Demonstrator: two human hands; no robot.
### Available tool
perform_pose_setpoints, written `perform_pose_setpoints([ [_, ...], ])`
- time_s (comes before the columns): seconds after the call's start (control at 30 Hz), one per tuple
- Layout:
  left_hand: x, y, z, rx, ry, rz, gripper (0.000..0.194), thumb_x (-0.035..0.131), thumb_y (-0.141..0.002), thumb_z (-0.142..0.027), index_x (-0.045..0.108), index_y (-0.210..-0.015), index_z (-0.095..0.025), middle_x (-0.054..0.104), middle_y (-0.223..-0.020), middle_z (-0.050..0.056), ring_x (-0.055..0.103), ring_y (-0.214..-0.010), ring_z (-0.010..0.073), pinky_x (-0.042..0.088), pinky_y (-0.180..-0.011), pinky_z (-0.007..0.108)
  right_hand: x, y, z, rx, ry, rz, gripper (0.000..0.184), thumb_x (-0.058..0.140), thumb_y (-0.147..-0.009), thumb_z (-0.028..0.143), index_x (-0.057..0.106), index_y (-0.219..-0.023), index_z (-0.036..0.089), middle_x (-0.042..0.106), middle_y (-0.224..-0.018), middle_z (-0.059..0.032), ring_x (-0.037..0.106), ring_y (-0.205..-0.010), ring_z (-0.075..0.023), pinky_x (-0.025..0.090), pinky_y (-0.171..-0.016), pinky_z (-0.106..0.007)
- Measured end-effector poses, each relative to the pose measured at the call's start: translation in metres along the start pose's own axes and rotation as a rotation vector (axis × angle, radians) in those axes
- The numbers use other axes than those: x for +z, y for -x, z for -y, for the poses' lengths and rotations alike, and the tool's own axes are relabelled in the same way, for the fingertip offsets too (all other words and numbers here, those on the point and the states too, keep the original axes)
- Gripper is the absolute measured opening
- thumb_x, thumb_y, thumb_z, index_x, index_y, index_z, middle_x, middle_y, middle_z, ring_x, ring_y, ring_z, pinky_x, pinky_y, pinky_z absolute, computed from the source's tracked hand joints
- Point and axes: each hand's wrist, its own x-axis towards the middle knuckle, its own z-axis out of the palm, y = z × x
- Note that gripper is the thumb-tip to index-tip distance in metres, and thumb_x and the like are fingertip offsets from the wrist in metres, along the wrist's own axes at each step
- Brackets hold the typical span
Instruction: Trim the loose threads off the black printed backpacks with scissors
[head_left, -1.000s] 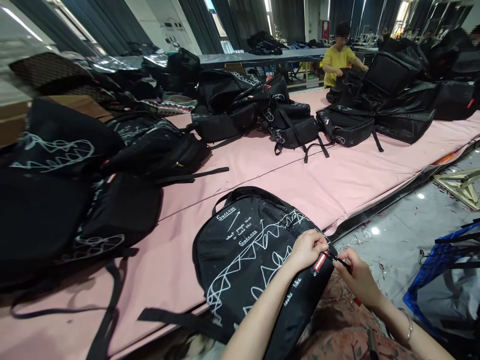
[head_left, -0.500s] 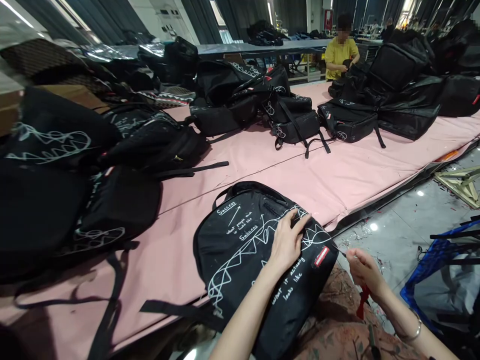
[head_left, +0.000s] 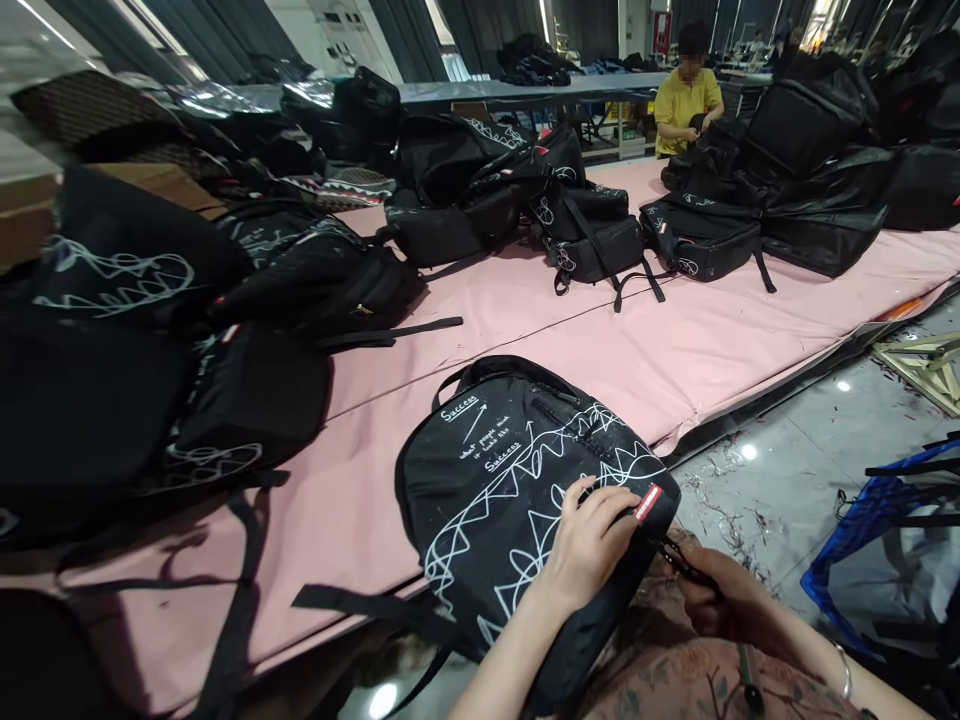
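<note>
A black backpack [head_left: 480, 520] with white lettering and looping zigzag lines lies across the table's near edge and my lap. My left hand [head_left: 596, 545] rests on its front, the bent fingers gathering the fabric right beside the small red label [head_left: 647, 503]. Just off the bag's right side, my right hand [head_left: 709, 590] is closed around dark thread snips [head_left: 686, 565]. Their tip points at the bag's edge below the label. Part of the snips is hidden in the palm.
Black backpacks [head_left: 270, 400] are heaped on the left of the pink-covered table [head_left: 495, 320], and more [head_left: 705, 235] stand along its far side. A person in yellow [head_left: 686, 105] works at the far end. Thread scraps litter the floor [head_left: 780, 500]; a blue-edged bag [head_left: 847, 540] is at right.
My left hand has slid down the bag to the red label, its fingers now bent. My right hand has come closer to the bag's side, with the snips now pointing at it.
</note>
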Motion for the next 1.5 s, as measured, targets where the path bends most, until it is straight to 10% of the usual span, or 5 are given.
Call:
perform_pose_setpoints([
  [1.07,-0.003,0.009,-0.007,-0.055,0.077,-0.089,0.016,0.05,-0.081,-0.007,0.058,-0.087,-0.02,0.068,-0.093,0.001,0.059,-0.091,0.0148,0.03,-0.096,0.039,0.013,-0.016,0.002,0.008,-0.122,0.138,0.035,0.064,-0.07,0.05,0.055,-0.071,0.015,0.018,-0.036,0.015,0.008,-0.03,-0.0017,0.01,-0.033,-0.018],
  [1.2,-0.011,0.012,-0.019,-0.134,0.162,-0.021,0.008,0.053,-0.08,-0.014,0.058,-0.08,-0.02,0.065,-0.088,0.003,0.058,-0.084,0.0155,0.04,-0.086,0.037,-0.008,-0.012,0.022,-0.405,0.301,-0.034,0.038,0.058,-0.074,0.055,0.06,-0.078,0.017,0.034,-0.044,0.0094,0.026,-0.035,-0.0046,0.024,-0.036,-0.019],
  [1.33,-0.009,0.017,-0.039,-0.137,0.114,0.068,0.031,0.05,-0.079,-0.012,0.059,-0.106,-0.024,0.055,-0.118,0.009,0.052,-0.106,0.022,0.043,-0.089,0.041,-0.041,-0.013,0.069,-0.967,0.949,-0.219,0.029,0.058,-0.08,0.043,0.065,-0.097,0.021,0.062,-0.089,-0.0057,0.056,-0.083,-0.0185,0.044,-0.073,-0.03],
  [1.5,0.002,0.034,-0.046,-0.217,-0.034,0.179,0.055,0.046,-0.079,-0.012,0.036,-0.133,-0.018,0.038,-0.137,0.016,0.036,-0.126,0.0287,0.03,-0.101,0.054,-0.062,-0.023,0.112,-1.019,1.309,-0.033,0.026,0.053,-0.085,0.037,0.06,-0.105,0.022,0.063,-0.096,-0.0069,0.057,-0.084,-0.0188,0.045,-0.073,-0.031],
])
